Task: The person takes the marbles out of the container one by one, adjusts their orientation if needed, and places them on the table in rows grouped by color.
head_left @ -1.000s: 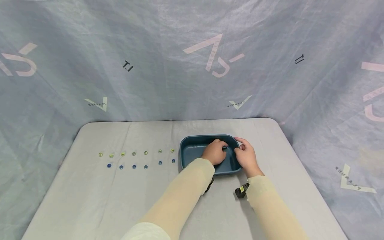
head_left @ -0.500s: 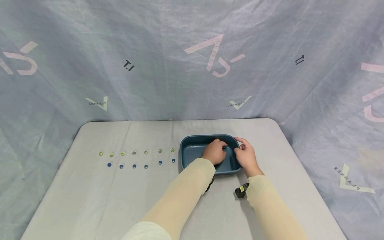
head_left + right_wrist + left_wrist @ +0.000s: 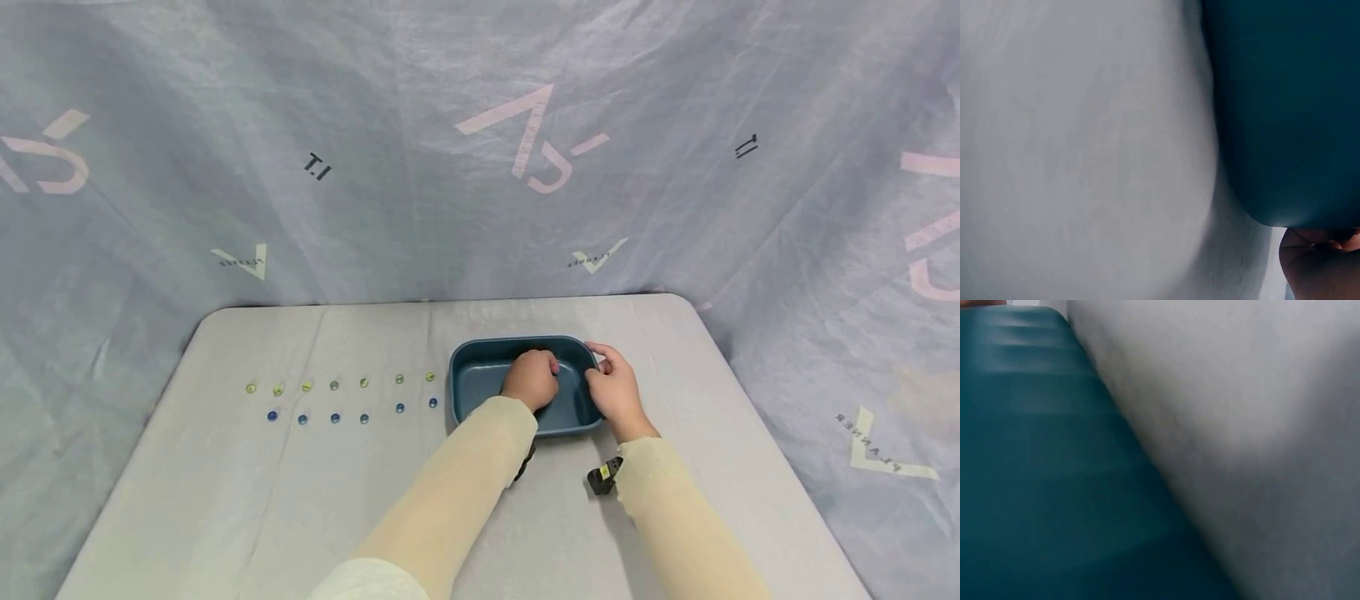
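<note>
In the head view, my left hand (image 3: pixel 531 379) is down inside a dark blue-green plastic basin (image 3: pixel 476 398). Its fingers curl toward the palm, with one tip showing at the right side; whether anything lies in them is hidden. The basin's right rim is gripped by my right hand (image 3: pixel 617 393), thumb on the inner side and forefinger along the far corner. Left of the basin lie two rows of small glass marbles: yellow-green marbles (image 3: pixel 363 382) behind, blue marbles (image 3: pixel 335 418) in front. Both wrist views show mostly the basin's outer wall (image 3: pixel 1054 456), with part of a hand (image 3: pixel 1325 265) below it in the right one.
A pale grey cloth covers the table (image 3: pixel 360 500), which has rounded far corners. Grey printed fabric (image 3: pixel 420 208) hangs behind and at both sides. A small black wrist camera (image 3: pixel 603 477) sits by the right cuff.
Inside the basin, the left hand's fingers have drawn in and the hand has shifted slightly left. My right hand, the basin and the marble rows stay as they were.
</note>
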The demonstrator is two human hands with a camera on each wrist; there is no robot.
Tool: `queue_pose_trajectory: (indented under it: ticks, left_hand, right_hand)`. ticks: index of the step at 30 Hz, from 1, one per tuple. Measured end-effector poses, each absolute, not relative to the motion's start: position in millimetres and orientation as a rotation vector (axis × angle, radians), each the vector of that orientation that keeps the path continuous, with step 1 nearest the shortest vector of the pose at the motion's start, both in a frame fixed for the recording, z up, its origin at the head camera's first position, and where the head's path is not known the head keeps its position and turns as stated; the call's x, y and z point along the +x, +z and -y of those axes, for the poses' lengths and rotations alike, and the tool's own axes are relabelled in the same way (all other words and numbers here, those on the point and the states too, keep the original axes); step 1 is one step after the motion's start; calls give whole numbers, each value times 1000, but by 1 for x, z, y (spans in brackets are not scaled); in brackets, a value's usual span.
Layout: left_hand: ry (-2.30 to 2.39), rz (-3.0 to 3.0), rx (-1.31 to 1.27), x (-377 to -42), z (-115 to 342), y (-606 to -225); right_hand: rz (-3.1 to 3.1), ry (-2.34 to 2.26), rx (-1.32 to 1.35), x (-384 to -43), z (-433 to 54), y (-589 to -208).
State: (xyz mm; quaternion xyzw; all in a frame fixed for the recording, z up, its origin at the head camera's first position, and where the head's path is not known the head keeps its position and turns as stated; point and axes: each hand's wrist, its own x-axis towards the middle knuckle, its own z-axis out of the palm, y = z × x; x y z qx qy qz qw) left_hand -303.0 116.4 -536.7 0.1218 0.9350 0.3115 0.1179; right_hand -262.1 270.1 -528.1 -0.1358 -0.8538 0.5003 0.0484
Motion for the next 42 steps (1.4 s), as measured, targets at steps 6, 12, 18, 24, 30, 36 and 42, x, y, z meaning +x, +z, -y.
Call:
queue_pose_trajectory:
  ticks: [6,12,18,24,30,36,42]
  left_hand:
    - [872,-2760,368,-301,-116,-539]
    - [933,-2731,400,-303,-113,-536]
    - [1052,-2732,456,-304,-113,-534]
    - [1200,-2686,610,-295,-109,-512]
    - [1330,-2584,662,-280,-100,-501]
    - [1479,-2446,720,-261,-82,-494]
    - [1579,-2385,745,-241,-58,-483]
  right_hand:
    - [2602,1524,-412,-261,-270,-528]
    - [2598,1518,-388,-263,-271,-529]
    - [2600,1511,-386,-264,-271,-530]
    - [2610,1520,-378,-263,-270,-526]
    - [2642,1494,-408,-263,-272,-524]
    - [2640,1487,-376,-264,-271,-524]
    - [2637,1497,-394,-263,-271,-525]
